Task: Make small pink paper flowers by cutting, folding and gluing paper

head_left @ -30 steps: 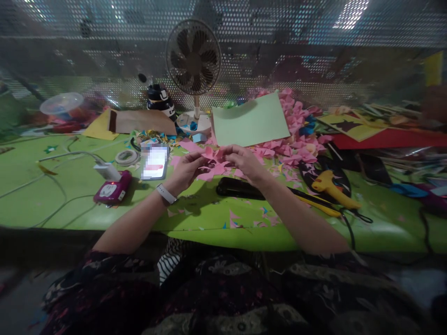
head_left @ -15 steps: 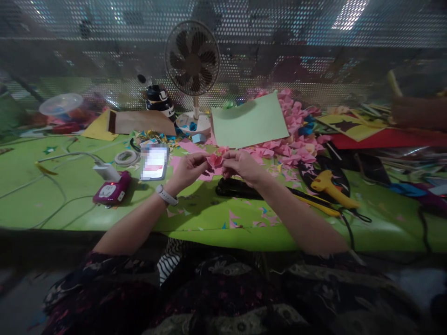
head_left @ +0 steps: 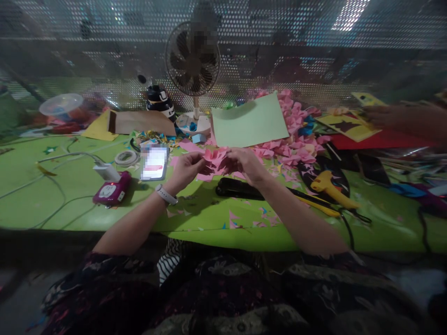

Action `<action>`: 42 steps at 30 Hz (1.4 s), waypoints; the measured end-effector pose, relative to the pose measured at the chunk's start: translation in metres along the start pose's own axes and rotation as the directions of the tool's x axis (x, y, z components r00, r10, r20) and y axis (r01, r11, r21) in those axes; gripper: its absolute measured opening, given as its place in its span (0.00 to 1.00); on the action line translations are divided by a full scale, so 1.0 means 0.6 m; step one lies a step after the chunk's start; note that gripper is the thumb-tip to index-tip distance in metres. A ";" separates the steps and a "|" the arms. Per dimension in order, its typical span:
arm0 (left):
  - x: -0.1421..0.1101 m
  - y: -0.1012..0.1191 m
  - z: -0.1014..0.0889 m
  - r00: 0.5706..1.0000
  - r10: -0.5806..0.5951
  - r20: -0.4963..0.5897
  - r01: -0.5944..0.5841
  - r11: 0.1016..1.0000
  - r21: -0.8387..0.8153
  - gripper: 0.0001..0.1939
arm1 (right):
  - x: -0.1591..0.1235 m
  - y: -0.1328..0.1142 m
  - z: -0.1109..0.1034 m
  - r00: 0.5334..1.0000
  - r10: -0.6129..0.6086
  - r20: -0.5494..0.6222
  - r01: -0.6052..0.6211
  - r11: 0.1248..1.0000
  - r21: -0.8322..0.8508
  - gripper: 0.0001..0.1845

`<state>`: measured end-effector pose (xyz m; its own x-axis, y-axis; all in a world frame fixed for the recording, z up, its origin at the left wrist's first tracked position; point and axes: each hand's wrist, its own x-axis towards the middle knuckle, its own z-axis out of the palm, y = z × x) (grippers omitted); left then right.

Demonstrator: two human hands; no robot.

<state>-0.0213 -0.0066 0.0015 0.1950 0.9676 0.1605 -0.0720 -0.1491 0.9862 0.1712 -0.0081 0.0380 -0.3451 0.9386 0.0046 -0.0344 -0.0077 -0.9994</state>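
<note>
A folded pink paper flower [head_left: 214,157] is held just above the table, between my two hands. My left hand [head_left: 186,171], with a pale band on its wrist, pinches the flower's left side between thumb and fingers. From the other side, my right hand [head_left: 244,165] has its bent fingers at the flower's right edge. Its fingertips are partly hidden. Pink paper pieces [head_left: 205,177] lie beneath the hands. Below my right wrist rests a long black tool [head_left: 237,187], its kind unclear.
Behind the hands stand a fan [head_left: 193,65], a green sheet [head_left: 249,122] and a heap of pink paper flowers [head_left: 296,116]. A lit phone [head_left: 154,163] and purple power adapter [head_left: 113,188] lie left; a yellow glue gun [head_left: 331,188] lies right. Another person's hand [head_left: 401,118] reaches in.
The pink flower looks turned and more spread between my fingers. My right fingers have shifted slightly along its edge. At the far right, the other person's hand has moved, with yellow paper near it.
</note>
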 end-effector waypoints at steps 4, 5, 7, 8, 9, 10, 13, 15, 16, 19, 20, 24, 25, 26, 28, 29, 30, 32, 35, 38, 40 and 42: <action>-0.002 0.002 0.002 1.000 -0.014 0.002 0.014 0.999 -0.034 0.16 | -0.001 0.000 0.001 1.000 -0.018 -0.004 0.018 1.000 -0.008 0.07; -0.003 0.002 0.002 1.000 -0.018 -0.001 0.018 0.999 -0.036 0.16 | -0.001 0.000 0.001 1.000 -0.019 -0.004 0.019 1.000 -0.007 0.08; -0.002 0.002 0.002 1.000 -0.027 -0.002 0.027 0.999 -0.042 0.16 | -0.001 -0.001 0.001 1.000 -0.022 -0.004 0.022 1.000 -0.003 0.08; -0.002 0.001 0.002 1.000 -0.031 -0.002 0.031 0.998 -0.048 0.16 | -0.001 0.000 0.001 1.000 -0.023 -0.005 0.023 1.000 -0.002 0.09; -0.002 0.000 0.002 0.999 -0.034 -0.002 0.034 0.998 -0.053 0.16 | -0.001 0.000 0.001 1.000 -0.021 -0.009 0.021 1.000 0.000 0.09; -0.001 -0.001 0.002 0.999 -0.038 -0.003 0.038 0.998 -0.057 0.16 | 0.000 0.001 0.001 1.000 -0.018 -0.014 0.018 1.000 0.003 0.09; 0.000 -0.003 0.002 0.999 -0.052 -0.010 0.052 0.997 -0.056 0.15 | 0.002 0.003 0.001 1.000 -0.008 -0.022 0.008 1.000 0.008 0.09; 0.000 -0.004 0.002 0.998 -0.062 -0.009 0.062 0.997 -0.049 0.15 | 0.003 0.005 0.001 1.000 -0.009 -0.025 0.009 1.000 0.011 0.09; 0.000 -0.004 0.002 0.998 -0.066 -0.008 0.066 0.997 -0.045 0.15 | 0.003 0.005 0.001 1.000 -0.009 -0.028 0.010 1.000 0.013 0.09; -0.001 -0.004 0.003 0.998 -0.063 0.001 0.063 0.997 -0.043 0.14 | 0.003 0.006 0.001 0.999 -0.008 -0.039 0.009 1.000 0.014 0.09; -0.001 -0.004 0.003 0.998 -0.061 0.002 0.061 0.997 -0.044 0.14 | 0.003 0.006 0.001 0.999 -0.009 -0.038 0.009 1.000 0.012 0.09; -0.002 -0.003 0.003 0.998 -0.059 -0.001 0.059 0.997 -0.047 0.15 | 0.002 0.006 -0.002 0.999 -0.030 -0.023 0.030 0.999 0.012 0.07; -0.002 -0.003 0.003 0.998 -0.057 0.000 0.057 0.997 -0.049 0.16 | 0.002 0.007 -0.002 0.999 -0.036 -0.017 0.036 0.999 0.014 0.07; -0.002 -0.003 0.003 0.999 -0.054 0.002 0.054 0.997 -0.052 0.16 | 0.003 0.007 -0.003 0.999 -0.038 -0.012 0.038 0.999 0.014 0.07; -0.002 -0.004 0.003 0.999 -0.045 0.005 0.045 0.997 -0.062 0.16 | 0.003 0.008 -0.003 0.999 -0.035 -0.010 0.035 0.999 0.013 0.07; -0.002 -0.004 0.003 0.999 -0.043 0.004 0.043 0.997 -0.067 0.16 | 0.004 0.009 -0.004 0.999 -0.032 -0.012 0.033 0.999 0.011 0.07; -0.001 -0.004 0.003 0.999 -0.042 0.002 0.042 0.997 -0.070 0.16 | 0.005 0.009 -0.004 0.999 -0.030 -0.015 0.030 1.000 0.009 0.07; -0.001 -0.003 0.004 0.999 -0.043 -0.006 0.043 0.997 -0.063 0.16 | 0.007 0.010 -0.005 0.999 -0.027 -0.023 0.027 1.000 0.012 0.08; -0.001 0.001 0.004 0.999 -0.043 -0.014 0.042 0.998 -0.040 0.17 | 0.009 0.013 -0.007 1.000 -0.024 -0.019 0.024 1.000 0.017 0.10; -0.003 0.004 0.004 0.999 -0.040 -0.003 0.040 0.998 -0.039 0.17 | 0.009 0.014 -0.009 0.999 -0.029 -0.014 0.029 1.000 0.006 0.10; -0.003 0.004 0.004 0.999 -0.043 0.003 0.043 0.998 -0.035 0.17 | 0.008 0.013 -0.009 1.000 -0.028 -0.010 0.028 0.999 -0.017 0.09; -0.003 0.003 0.004 0.999 -0.044 0.000 0.044 0.999 -0.028 0.16 | 0.007 0.012 -0.008 1.000 -0.023 -0.005 0.023 0.999 -0.033 0.08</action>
<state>-0.0196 -0.0093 0.0030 0.1976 0.9733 0.1167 -0.0910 -0.1003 0.9908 0.1743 -0.0027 0.0307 -0.3394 0.9402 0.0273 -0.0109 0.0250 -0.9996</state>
